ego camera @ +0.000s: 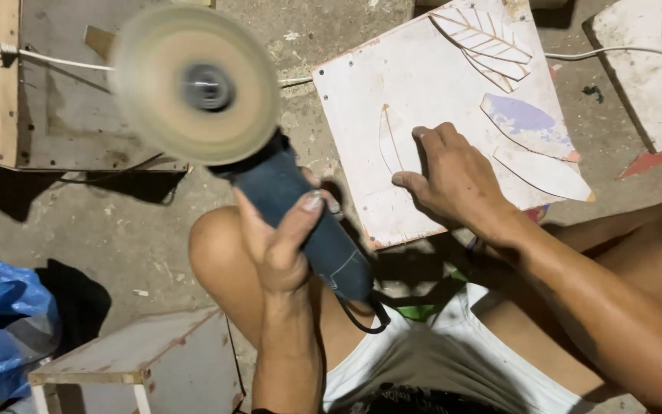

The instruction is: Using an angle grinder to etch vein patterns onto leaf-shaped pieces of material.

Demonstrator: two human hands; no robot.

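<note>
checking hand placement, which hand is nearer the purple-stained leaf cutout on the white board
Right. The right hand rests on the white board just left of the purple-stained leaf cutout; the left hand grips the angle grinder, off the board.

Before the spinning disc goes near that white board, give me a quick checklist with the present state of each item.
1. Left hand wrapped firmly around the angle grinder body: ok.
2. Disc lifted off the white board: ok, it spins in the air.
3. Right hand away from the disc: ok, pressed flat on the board.
4. Gloves on: not ok, both hands bare.
5. Disc guard fitted: cannot tell.
6. Black cord free of the disc: ok.
</note>
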